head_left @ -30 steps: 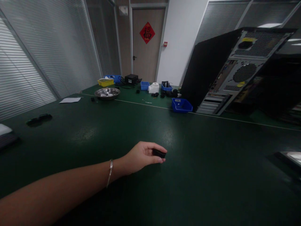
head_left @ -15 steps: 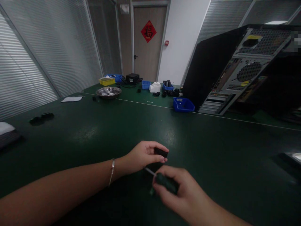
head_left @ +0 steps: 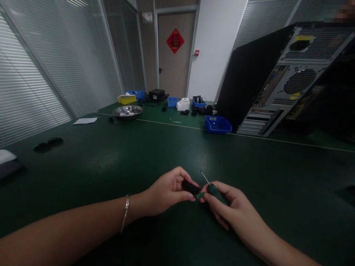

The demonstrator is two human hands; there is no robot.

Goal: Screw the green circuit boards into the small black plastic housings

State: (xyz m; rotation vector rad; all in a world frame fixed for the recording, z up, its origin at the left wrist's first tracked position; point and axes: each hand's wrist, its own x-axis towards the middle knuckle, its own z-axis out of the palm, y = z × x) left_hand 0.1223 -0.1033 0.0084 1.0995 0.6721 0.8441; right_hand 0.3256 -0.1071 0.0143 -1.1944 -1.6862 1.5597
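My left hand [head_left: 169, 189] is closed on a small black plastic piece [head_left: 190, 187], pinched between thumb and fingers; what kind of part it is I cannot tell. My right hand [head_left: 231, 203] holds a screwdriver [head_left: 217, 194] with a dark green handle, its thin metal shaft pointing up and to the left. Between the right thumb and fingertip is a small bright green piece [head_left: 200, 195], perhaps a circuit board. That green piece meets the right end of the black piece; whether it sits inside cannot be seen. Both hands are just above the dark green table [head_left: 133, 151].
A computer tower [head_left: 255, 85] leans at the right, beside a blue bin [head_left: 218, 125]. Farther back stand a metal bowl [head_left: 127, 112], a yellow basket [head_left: 127, 99], a white plastic housing [head_left: 183, 104] and a black box [head_left: 156, 95]. Dark glasses-like pieces [head_left: 48, 144] and paper [head_left: 85, 120] lie left.
My right hand has turned the screwdriver from pointing at the left wrist to pointing upward. It has brought the green piece up against the black piece. The left hand has tilted slightly.
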